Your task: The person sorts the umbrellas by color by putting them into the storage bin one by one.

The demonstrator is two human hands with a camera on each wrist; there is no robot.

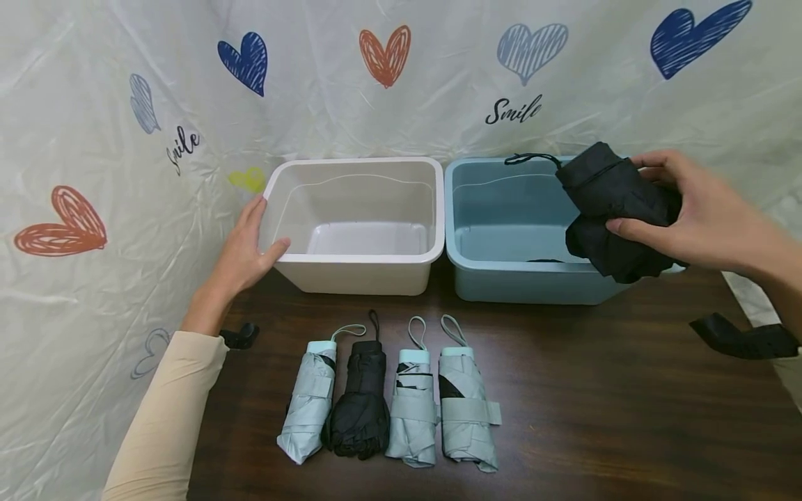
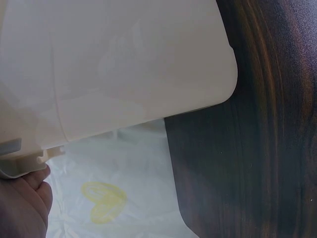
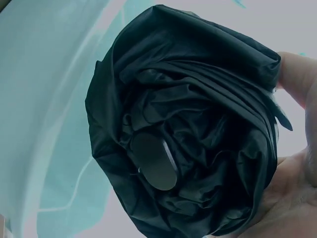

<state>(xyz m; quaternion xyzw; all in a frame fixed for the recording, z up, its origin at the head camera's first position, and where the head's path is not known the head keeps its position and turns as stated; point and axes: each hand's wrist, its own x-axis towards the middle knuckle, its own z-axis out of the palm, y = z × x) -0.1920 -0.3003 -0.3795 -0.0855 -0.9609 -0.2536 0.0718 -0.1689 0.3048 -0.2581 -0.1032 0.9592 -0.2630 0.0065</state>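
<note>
My right hand (image 1: pixel 708 209) grips a black folded umbrella (image 1: pixel 617 202) over the right part of the blue bin (image 1: pixel 520 285). Its wrist loop points left, and the umbrella hides part of the bin's rim. From the right wrist view, the gathered black cloth (image 3: pixel 198 124) and the tip of the shaft (image 3: pixel 156 161) face the camera. My left hand (image 1: pixel 241 254) holds the left rim of the white bin (image 1: pixel 360 275), thumb over the rim and fingers along its outside. In the left wrist view, fingers (image 2: pixel 37 186) meet the underside of that rim.
In front of the bins lie a pale blue umbrella (image 1: pixel 310 396), a black umbrella (image 1: pixel 360 410) and two grey-green umbrellas (image 1: pixel 413 417) in a row on the dark wood table (image 1: pixel 595 417). A bit of something black (image 1: pixel 545 261) shows inside the blue bin. A heart-printed sheet (image 1: pixel 438 69) hangs behind.
</note>
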